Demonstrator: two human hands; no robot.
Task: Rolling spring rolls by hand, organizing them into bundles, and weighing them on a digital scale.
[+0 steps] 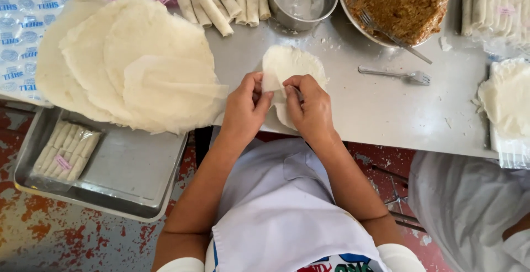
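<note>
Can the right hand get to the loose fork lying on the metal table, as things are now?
Probably yes. The fork lies alone on the bare table, with nothing between it and the right hand. But that hand is now pinching the wrapper together with the left hand.

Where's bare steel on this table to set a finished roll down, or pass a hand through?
Widest bare patch: the steel table right of the right hand, below the loose metal fork, left of the white wrapper stack. The metal tray is bare right of its bagged rolls. Crowded: the back row and the big wrapper pile.
</note>
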